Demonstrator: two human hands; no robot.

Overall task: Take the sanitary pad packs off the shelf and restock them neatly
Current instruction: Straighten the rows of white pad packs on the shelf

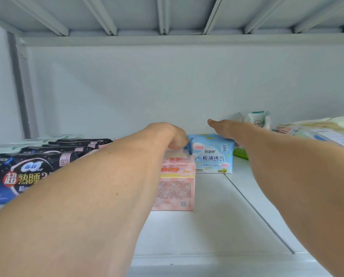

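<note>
Restocking looked partly done: left hand (176, 139) curled at the blue pack (212, 154), right hand (224, 127) flat over it; grip unclear.

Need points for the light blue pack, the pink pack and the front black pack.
light blue pack (213, 156), head view, front face at the printed text.
pink pack (175, 190), head view, front face on the patterned panel.
front black pack (21, 176), head view, front face near the large characters.
</note>
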